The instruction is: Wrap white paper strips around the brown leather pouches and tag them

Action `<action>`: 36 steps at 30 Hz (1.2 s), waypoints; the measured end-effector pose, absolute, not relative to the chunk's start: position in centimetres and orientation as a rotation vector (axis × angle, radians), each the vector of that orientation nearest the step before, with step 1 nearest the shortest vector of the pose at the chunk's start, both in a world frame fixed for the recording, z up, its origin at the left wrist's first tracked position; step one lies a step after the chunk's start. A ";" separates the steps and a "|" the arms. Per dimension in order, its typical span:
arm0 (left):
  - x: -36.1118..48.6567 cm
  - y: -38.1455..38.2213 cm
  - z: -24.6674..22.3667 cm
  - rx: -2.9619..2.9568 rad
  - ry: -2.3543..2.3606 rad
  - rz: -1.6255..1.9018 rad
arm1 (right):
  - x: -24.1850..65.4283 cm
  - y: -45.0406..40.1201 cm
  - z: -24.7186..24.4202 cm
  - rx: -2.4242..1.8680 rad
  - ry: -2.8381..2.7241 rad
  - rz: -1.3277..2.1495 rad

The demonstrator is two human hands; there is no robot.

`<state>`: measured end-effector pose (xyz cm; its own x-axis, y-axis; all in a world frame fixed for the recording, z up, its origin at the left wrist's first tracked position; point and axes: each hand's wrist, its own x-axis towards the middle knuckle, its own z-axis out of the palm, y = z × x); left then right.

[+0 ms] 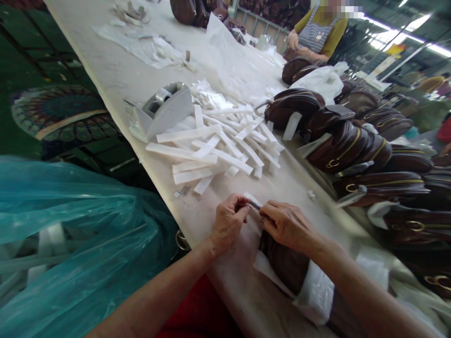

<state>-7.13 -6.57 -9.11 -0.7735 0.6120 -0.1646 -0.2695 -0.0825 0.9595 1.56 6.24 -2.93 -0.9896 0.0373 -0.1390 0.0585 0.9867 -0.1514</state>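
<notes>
A narrow dark strip [255, 205] with a pale piece beside it spans the short gap between my hands. My left hand [227, 223] is closed in a pinch at its left end. The fingers of my right hand [287, 225] are closed around the other end, above a brown leather bag [289, 263]. I cannot tell whether the strip belongs to that bag. White wrapping [317, 293] surrounds part of the bag, which lies on the table beneath my right forearm.
Loose white foam strips [218, 145] are piled on the table [116, 61] beside a grey tape dispenser [165, 110]. Brown bags [352, 145] line the right side. Left of the table are a teal plastic bag [88, 244] and a round patterned stool [63, 112]. A co-worker [317, 33] stands beyond.
</notes>
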 end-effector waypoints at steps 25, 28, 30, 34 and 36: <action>-8.7 -6.5 -7.9 0.299 0.890 1.624 | 2.3 8.1 -1.3 0.155 2.873 -0.353; -8.8 -6.3 -8.2 0.183 0.771 1.676 | 2.3 8.5 -1.0 0.218 2.813 -0.384; -8.8 -6.3 -8.3 0.126 0.745 1.711 | 2.4 9.0 -1.0 0.245 2.795 -0.415; -8.9 -6.2 -8.6 0.087 0.715 1.777 | 2.8 10.1 -1.7 0.207 2.815 -0.447; -8.9 -6.2 -8.6 0.086 0.689 1.800 | 2.9 10.7 -2.3 0.131 2.851 -0.458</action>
<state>-8.93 -6.20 -8.65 -0.3486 0.8951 -0.2779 -0.8519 -0.1790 0.4922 2.93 10.74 -2.25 -0.9645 0.0488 -0.2595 0.1277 0.9464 -0.2966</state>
